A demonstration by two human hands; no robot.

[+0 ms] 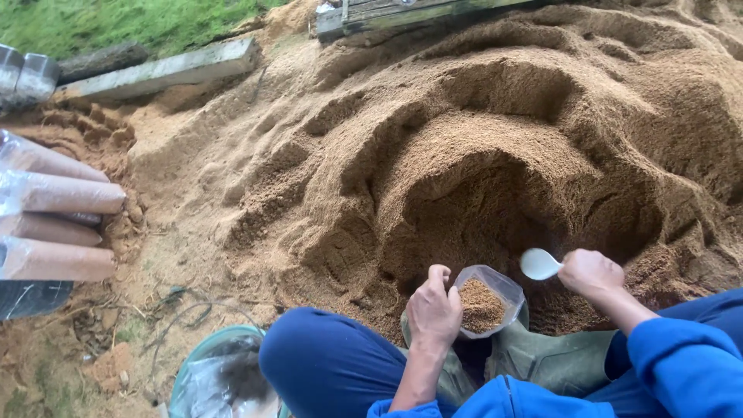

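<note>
Sawdust heap (495,139): tan, fills most of the view from the top edge down to the knees; scooped into ridges, with a deep hollow (495,217) dug into its near side.
Grass (116,19): green strip at the top left corner, beyond the heap.
Planks: one pale board (162,71) lying along the heap's upper left edge; a darker weathered one (402,14) at the top edge.
Filled packages (58,224): four long tube-shaped clear bags packed with light brown material, stacked lying flat at the left edge, ends pointing toward the heap; no labels readable.
Basin (220,371): green-rimmed, at the bottom edge left of the knee; holds crumpled clear plastic, rest of contents unclear.
Legs and sleeves (333,364): blue trousers and blue sleeves at the bottom edge; olive green boots (542,360) between the knees.
Clear bag (486,298): small, open-mouthed, upright just in front of the hollow, above the boots; partly filled with brown sawdust.
Left hand (433,310): fingers curled around the bag's left rim, holding the mouth open.
Right hand (592,272): closed around the handle of the scoop, just right of the bag.
Scoop (539,264): white, small, bowl pointing left, held just above and right of the bag's mouth, not touching it.
</note>
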